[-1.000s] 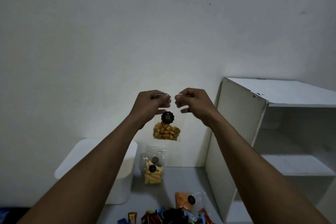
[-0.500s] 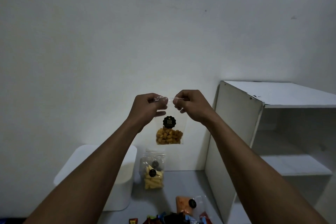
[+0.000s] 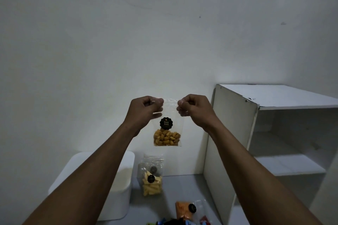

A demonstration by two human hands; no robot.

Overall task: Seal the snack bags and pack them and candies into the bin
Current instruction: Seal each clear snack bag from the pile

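1. Head view: the left hand [image 3: 144,109] and right hand [image 3: 193,109] are raised before the wall. Each has its fingers curled and pinches one top corner of a clear snack bag [image 3: 167,133], so the top strip is stretched flat between them.
2. That bag hangs in the air, well above the desk [image 3: 179,186]. It is upright with its long axis vertical and its mouth up at the fingers. The golden pieces have settled at the bottom, and the round black label faces the camera.
3. The step in hand looks like sealing this bag. Whether the strip is closed across its width is too fine to tell.
4. Below, a stick bag [image 3: 151,182] of pale pieces stands on the desk with its mouth up, just beside the white bin [image 3: 118,197]. Its seal cannot be read.
5. Nearer the camera lies an orange bag [image 3: 184,210], with candies [image 3: 182,222] heaped beside it at the bottom edge.
6. The bin's inside is hidden, and three bags and the candies sit outside it. The task seems early, with most of the packing left to do.
7. At the right stands a white shelf [image 3: 234,133].
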